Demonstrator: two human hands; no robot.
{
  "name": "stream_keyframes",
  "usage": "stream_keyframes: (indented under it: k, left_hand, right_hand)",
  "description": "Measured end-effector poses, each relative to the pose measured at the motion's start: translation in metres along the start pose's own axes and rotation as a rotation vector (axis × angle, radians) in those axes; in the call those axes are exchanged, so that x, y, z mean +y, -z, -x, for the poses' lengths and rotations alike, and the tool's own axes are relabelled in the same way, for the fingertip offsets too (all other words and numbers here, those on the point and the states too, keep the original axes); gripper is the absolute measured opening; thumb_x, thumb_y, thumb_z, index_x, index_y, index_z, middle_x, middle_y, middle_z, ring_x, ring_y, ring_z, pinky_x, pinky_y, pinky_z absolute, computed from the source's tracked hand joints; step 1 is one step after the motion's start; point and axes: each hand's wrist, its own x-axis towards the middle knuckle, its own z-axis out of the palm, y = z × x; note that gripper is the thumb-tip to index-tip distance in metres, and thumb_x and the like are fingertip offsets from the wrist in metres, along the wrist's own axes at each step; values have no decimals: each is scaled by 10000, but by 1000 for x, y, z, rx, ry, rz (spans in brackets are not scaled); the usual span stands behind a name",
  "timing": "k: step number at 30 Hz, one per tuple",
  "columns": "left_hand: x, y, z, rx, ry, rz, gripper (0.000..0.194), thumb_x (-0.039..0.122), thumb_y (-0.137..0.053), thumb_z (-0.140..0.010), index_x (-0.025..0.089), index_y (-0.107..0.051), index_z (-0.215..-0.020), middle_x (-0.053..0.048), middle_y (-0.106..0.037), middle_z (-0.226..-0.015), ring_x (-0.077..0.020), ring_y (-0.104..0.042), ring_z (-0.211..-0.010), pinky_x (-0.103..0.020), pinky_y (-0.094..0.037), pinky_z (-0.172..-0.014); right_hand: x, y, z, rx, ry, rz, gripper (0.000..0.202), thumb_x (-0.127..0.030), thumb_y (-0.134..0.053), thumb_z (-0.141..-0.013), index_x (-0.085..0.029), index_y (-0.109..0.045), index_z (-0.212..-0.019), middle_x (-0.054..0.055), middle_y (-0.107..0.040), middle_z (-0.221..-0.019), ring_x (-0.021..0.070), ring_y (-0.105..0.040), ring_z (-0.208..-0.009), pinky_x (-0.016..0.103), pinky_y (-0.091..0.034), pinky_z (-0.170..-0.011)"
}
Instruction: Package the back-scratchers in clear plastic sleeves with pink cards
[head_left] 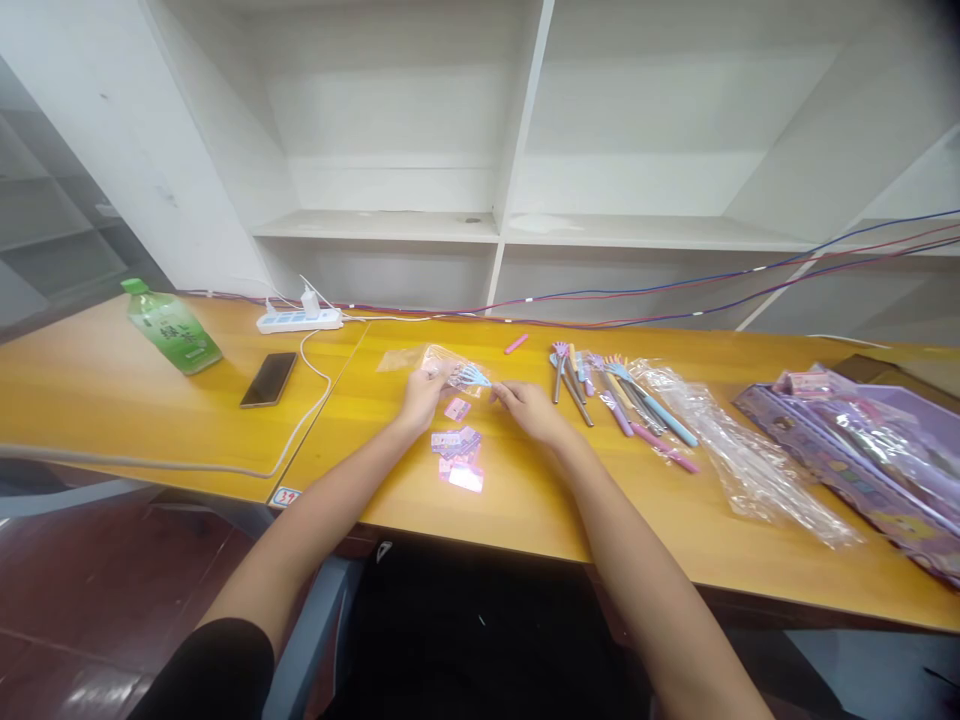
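1. My left hand (421,398) is closed, thumb and fingers pinching the edge of a clear plastic bag (431,356) that spreads just above the wooden table (540,520).
2. My right hand (523,405) is also closed, thumb and index finger gripping the narrow end of a blue claw-shaped scratcher head (474,376). Its tines fan out toward my left hand, between my two hands and right at the bag; I cannot tell whether they are inside the plastic or lying against it.
3. Just below my hands lies a single pink card (457,409), and nearer to me a small overlapping pile of printed cards (456,445), the nearest washed out by glare.
4. Beyond my right hand, well apart from the cards, a short pink stick (516,344) lies on its own.
5. To the right of my right hand lies a loose cluster of claw-headed back scratchers (577,385), some with metal shafts; beside it, others lie with blue, purple and pink handles.
6. Next to these are crumpled clear wrappers (750,460), and at the far right a purple patterned case (817,460) with plastic-wrapped items on it.
7. On my left are a dark phone (268,380), a tilted green-capped drink bottle (176,335) and, near the back edge, a white power strip (298,321).
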Motion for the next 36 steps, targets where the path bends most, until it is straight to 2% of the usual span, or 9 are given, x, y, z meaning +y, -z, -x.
stream_keyframes:
  k: [6,10,13,18,23,26,31,34,36]
  left_hand:
    - [-4,-3,3,-51,19,9,526,534,-922,-664,94,-748,-895,-123,-782,-898,-222,-751,-850,-380,-616,-844]
    - [-9,-1,4,-116,50,-50,499,402,-967,-625,111,-738,-959,-98,-784,-923,-181,-737,-807,-330,-599,-821]
    - [-16,-2,6,-142,39,-152,460,329,-971,-614,113,-733,-943,-96,-783,-890,-183,-732,-782,-307,-586,-784]
    - [-18,-2,3,14,-50,-105,442,321,-937,-651,150,-711,-990,-84,-785,-932,-188,-735,-818,-317,-591,-810]
    - [-5,8,-8,191,-179,1,414,277,-913,-662,177,-644,-960,-31,-744,-938,-143,-700,-846,-296,-561,-861]
    - [-1,13,-13,228,-215,-58,424,161,-906,-623,181,-631,-946,-17,-723,-958,-137,-690,-880,-280,-521,-892]
    - [-8,11,-12,190,-130,-118,415,85,-870,-611,175,-606,-917,-20,-715,-891,-158,-685,-859,-301,-509,-882]
    - [-14,8,-8,104,-54,-142,433,80,-880,-601,173,-603,-920,-34,-726,-898,-167,-694,-855,-309,-517,-868]
    - [-19,6,-4,47,-7,-174,456,85,-896,-589,172,-604,-927,-37,-730,-894,-172,-700,-847,-306,-528,-845]
  right_hand:
    - [-4,-3,1,12,36,-26,476,-532,-436,-1031,-205,-736,-857,76,-702,-853,234,-636,-823,340,-460,-837]
    - [-11,-10,3,82,10,-99,454,-599,-492,-1009,-208,-698,-901,53,-679,-786,220,-604,-732,337,-464,-757]
    - [-14,-18,3,121,-16,-204,483,-654,-551,-971,-198,-672,-1075,29,-662,-765,203,-590,-650,331,-470,-698]
    - [-9,-18,3,87,-52,-140,474,-604,-557,-995,-197,-617,-1230,43,-687,-876,205,-616,-722,316,-454,-714]
    - [1,-9,3,12,-74,90,160,-322,-519,-1020,-205,-617,-975,75,-697,-903,223,-609,-810,312,-413,-740]
    - [0,-7,3,-9,11,134,224,-243,-421,-1029,-220,-571,-865,66,-673,-823,220,-591,-771,315,-415,-748]
    - [-7,-10,3,3,81,118,253,-221,-415,-1013,-222,-602,-842,51,-671,-755,221,-618,-745,326,-445,-789]
    - [-9,-13,4,13,36,0,166,-228,-483,-998,-222,-644,-1035,22,-705,-739,214,-674,-734,325,-482,-815]
    - [-11,-16,5,39,4,-102,202,-271,-557,-988,-229,-589,-1183,7,-735,-768,209,-700,-721,329,-508,-815]
